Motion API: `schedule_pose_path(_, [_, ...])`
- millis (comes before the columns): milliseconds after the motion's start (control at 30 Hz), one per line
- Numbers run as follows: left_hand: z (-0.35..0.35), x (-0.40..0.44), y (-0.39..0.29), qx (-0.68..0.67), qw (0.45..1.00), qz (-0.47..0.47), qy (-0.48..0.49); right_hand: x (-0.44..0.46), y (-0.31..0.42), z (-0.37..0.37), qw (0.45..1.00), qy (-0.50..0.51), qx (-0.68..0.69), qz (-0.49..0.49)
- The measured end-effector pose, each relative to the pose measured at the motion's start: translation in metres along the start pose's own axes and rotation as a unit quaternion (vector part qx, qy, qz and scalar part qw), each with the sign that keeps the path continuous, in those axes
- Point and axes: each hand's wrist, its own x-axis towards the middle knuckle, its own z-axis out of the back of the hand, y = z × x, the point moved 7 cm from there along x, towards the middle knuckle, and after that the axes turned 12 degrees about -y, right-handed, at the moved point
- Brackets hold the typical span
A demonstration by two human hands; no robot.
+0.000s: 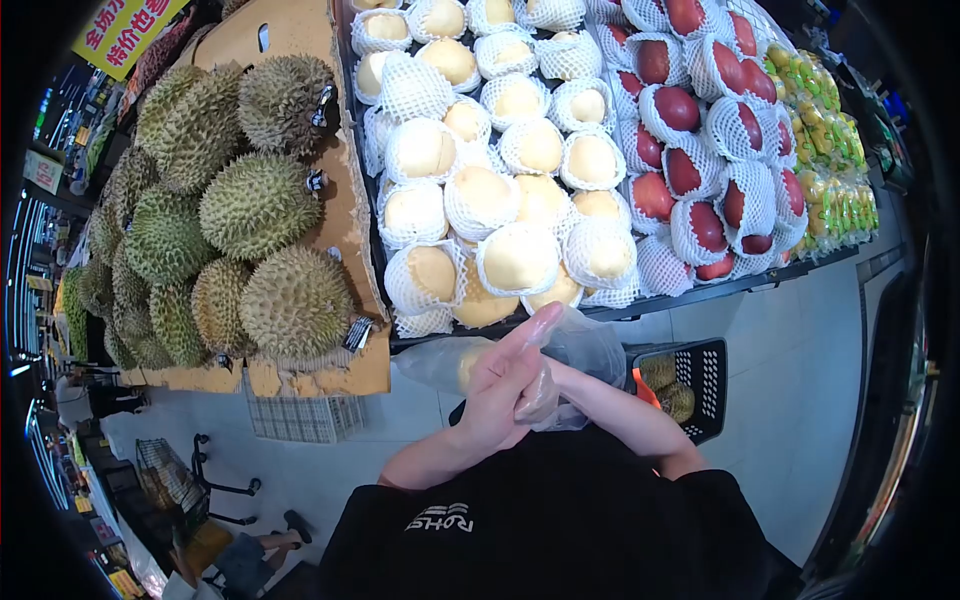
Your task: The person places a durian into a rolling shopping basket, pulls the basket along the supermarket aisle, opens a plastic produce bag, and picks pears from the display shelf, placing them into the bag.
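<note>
Close in front of my chest, at the edge of the fruit display, my two hands are together. My left hand (497, 397) on the left side of the view has its thumb and fingers against the other hand. My right hand (541, 392) is partly hidden behind it, with clear plastic around its fingers. A thin transparent plastic bag (585, 350) spreads behind the hands, and a pale yellow fruit (470, 366) shows through plastic at their left. Just beyond lie pale yellow pears (518, 258) in white foam nets.
Spiky durians (262, 205) are piled in a cardboard-lined bin (320, 378) at left. Netted red fruits (677, 109) and bagged yellow-green fruits (825, 140) fill the right. A black basket (708, 385) holding durians is on the right, a cart (165, 475) and another person (245, 565) lower left.
</note>
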Motion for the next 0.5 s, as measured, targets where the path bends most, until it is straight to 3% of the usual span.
schedule_pose_path(67, [0.000, -0.003, 0.003, -0.014, 1.000, -0.002, 0.025, 0.006, -0.003, -0.004, 1.000, -0.002, -0.024, 0.007])
schedule_pose_path(167, [0.013, -0.008, 0.003, 0.047, 0.998, -0.032, -0.028, 0.014, -0.007, -0.010, 0.997, -0.002, -0.069, 0.026])
schedule_pose_path(233, [0.016, -0.013, 0.002, 0.024, 0.999, -0.021, 0.016, 0.021, -0.007, -0.013, 0.993, -0.001, -0.105, 0.046])
schedule_pose_path(400, [0.025, -0.016, -0.006, -0.026, 0.999, -0.039, 0.024, 0.035, -0.004, -0.019, 0.975, -0.006, -0.200, 0.099])
schedule_pose_path(500, [0.038, -0.022, -0.013, -0.012, 0.995, -0.078, -0.058, 0.042, -0.003, -0.023, 0.959, -0.008, -0.252, 0.131])
